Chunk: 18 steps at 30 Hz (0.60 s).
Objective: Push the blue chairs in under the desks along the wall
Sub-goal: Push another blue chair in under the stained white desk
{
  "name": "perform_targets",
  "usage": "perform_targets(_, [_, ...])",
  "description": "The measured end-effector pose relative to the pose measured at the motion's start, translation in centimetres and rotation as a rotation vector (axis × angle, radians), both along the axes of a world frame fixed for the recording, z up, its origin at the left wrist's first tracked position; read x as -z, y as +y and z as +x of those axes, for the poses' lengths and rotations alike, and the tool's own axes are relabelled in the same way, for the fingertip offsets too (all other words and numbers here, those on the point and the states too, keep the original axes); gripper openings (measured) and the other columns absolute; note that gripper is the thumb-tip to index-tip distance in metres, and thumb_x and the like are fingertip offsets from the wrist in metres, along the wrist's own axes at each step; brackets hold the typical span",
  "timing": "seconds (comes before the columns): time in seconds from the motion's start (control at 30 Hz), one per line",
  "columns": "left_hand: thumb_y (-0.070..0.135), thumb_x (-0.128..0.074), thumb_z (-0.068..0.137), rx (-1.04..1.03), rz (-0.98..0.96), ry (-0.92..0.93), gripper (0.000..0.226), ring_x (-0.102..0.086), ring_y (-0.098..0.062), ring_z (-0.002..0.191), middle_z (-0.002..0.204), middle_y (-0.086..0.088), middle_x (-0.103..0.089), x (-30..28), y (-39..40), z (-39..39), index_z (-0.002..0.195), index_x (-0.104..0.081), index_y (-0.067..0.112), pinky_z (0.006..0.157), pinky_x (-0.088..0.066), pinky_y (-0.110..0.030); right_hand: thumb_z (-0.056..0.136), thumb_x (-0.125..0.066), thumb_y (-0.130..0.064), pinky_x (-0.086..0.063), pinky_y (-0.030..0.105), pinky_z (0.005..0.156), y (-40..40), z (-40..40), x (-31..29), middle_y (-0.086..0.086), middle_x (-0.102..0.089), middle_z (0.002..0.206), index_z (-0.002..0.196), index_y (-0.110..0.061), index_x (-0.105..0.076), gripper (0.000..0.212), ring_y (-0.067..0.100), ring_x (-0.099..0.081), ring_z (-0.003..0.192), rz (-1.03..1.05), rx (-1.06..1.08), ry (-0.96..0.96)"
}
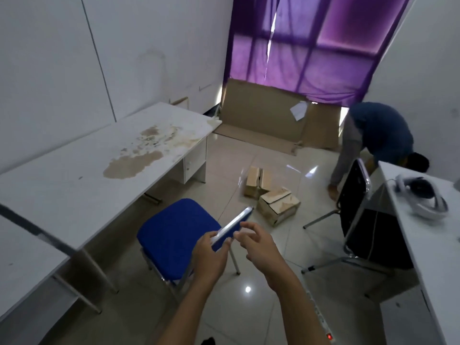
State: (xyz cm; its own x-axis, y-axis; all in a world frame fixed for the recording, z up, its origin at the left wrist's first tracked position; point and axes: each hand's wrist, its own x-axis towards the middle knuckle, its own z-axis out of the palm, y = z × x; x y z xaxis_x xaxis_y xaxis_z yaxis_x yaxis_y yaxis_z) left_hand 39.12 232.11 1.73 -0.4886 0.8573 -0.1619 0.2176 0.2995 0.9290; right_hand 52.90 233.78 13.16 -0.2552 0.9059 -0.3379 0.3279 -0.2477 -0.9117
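A blue chair (174,235) with a padded seat and metal legs stands on the tiled floor, just off the front edge of a long white desk (82,180) along the left wall. My left hand (211,255) grips the top of the chair's backrest (235,226), seen edge-on as a thin silver-blue bar. My right hand (256,245) hovers beside the backrest with fingers spread, not touching it. The chair's seat is partly outside the desk.
Two cardboard boxes (271,195) lie on the floor beyond the chair. A black chair (358,205) stands at right beside another white desk (428,232) bearing a headset (423,197). A person (373,143) bends over near flattened cardboard (268,120). A power strip (321,322) lies on the floor.
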Motion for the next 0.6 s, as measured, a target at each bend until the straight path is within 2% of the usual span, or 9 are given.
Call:
perform_targets(0.1, [0.062,-0.063,0.090,-0.092,-0.188,0.113,0.056,-0.044,-0.028,0.139,0.147,0.000,-0.054,1.0,4.4,-0.4,0.136,-0.056,0.031,0.117,-0.023,-0.065,0.103,-0.062,-0.032,-0.043,0.020,0.077,5.5,0.4,0.1,0.000,-0.063,0.133,0.142,-0.028,-0.053,0.040,0.006,-0.057,0.107,0.003,-0.092,-0.093])
perform_targets(0.17, [0.063,-0.062,0.090,-0.087,-0.232,0.110,0.059,-0.032,-0.030,0.149,0.154,0.001,-0.048,1.6,7.3,-0.8,0.139,-0.055,0.032,0.119,-0.004,-0.067,0.103,-0.062,-0.032,-0.037,0.014,0.069,9.3,0.4,0.8,-0.005,-0.061,0.124,0.142,-0.029,-0.052,0.040,0.000,-0.055,0.101,0.035,-0.106,-0.128])
perform_targets(0.27, [0.063,-0.061,0.090,-0.108,-0.284,0.123,0.054,-0.036,-0.028,0.147,0.150,0.003,-0.051,2.0,10.5,-1.6,0.135,-0.056,0.034,0.120,0.001,-0.066,0.103,-0.063,-0.032,-0.038,0.013,0.069,13.7,-0.3,3.1,-0.007,-0.061,0.123,0.142,-0.029,-0.052,0.041,0.010,-0.058,0.113,0.055,-0.107,-0.177])
perform_targets(0.33, [0.066,-0.061,0.089,-0.136,-0.281,0.086,0.052,-0.043,-0.026,0.141,0.145,0.006,-0.055,2.6,11.9,-2.6,0.131,-0.057,0.036,0.120,0.001,-0.065,0.100,-0.065,-0.037,-0.038,0.013,0.069,16.1,-1.5,5.0,-0.002,-0.058,0.137,0.141,-0.032,-0.052,0.043,0.008,-0.056,0.111,0.073,-0.164,-0.221])
perform_targets(0.43, [0.066,-0.059,0.089,-0.219,-0.315,0.035,0.048,-0.052,-0.024,0.132,0.138,0.008,-0.059,4.3,13.6,-3.9,0.127,-0.055,0.038,0.122,-0.006,-0.064,0.097,-0.067,-0.044,-0.044,0.009,0.062,19.7,-3.6,8.6,-0.001,-0.052,0.143,0.139,-0.034,-0.052,0.046,-0.002,-0.054,0.095,0.125,-0.333,-0.363])
perform_targets(0.47, [0.066,-0.058,0.090,-0.256,-0.333,0.026,0.047,-0.054,-0.023,0.129,0.136,0.008,-0.060,5.1,13.7,-4.1,0.127,-0.055,0.037,0.122,-0.012,-0.064,0.096,-0.066,-0.048,-0.049,0.010,0.071,20.6,-4.3,10.1,0.000,-0.051,0.146,0.140,-0.032,-0.052,0.049,-0.001,-0.055,0.098,0.156,-0.418,-0.429])
perform_targets(0.5, [0.065,-0.057,0.091,-0.279,-0.349,0.029,0.046,-0.057,-0.022,0.124,0.134,0.008,-0.061,5.8,13.7,-4.3,0.127,-0.054,0.036,0.120,-0.021,-0.062,0.095,-0.063,-0.055,-0.052,0.017,0.085,21.3,-4.7,11.5,0.001,-0.051,0.148,0.142,-0.030,-0.052,0.054,0.004,-0.055,0.109,0.204,-0.501,-0.515])
perform_targets(0.53, [0.063,-0.057,0.092,-0.295,-0.369,0.046,0.046,-0.058,-0.020,0.119,0.132,0.006,-0.062,6.4,13.8,-4.4,0.127,-0.055,0.033,0.115,-0.033,-0.059,0.094,-0.059,-0.062,-0.052,0.034,0.098,21.8,-5.0,12.8,0.002,-0.051,0.150,0.143,-0.029,-0.053,0.059,0.014,-0.053,0.123,0.245,-0.584,-0.621])
perform_targets(0.6, [0.059,-0.057,0.094,-0.368,-0.402,0.058,0.045,-0.062,-0.017,0.108,0.125,0.004,-0.065,7.3,13.8,-4.4,0.126,-0.059,0.027,0.100,-0.051,-0.048,0.093,-0.047,-0.072,-0.043,0.052,0.108,22.3,-5.2,15.0,0.002,-0.051,0.150,0.138,-0.029,-0.060,0.064,0.025,-0.040,0.139,0.344,-0.751,-0.785])
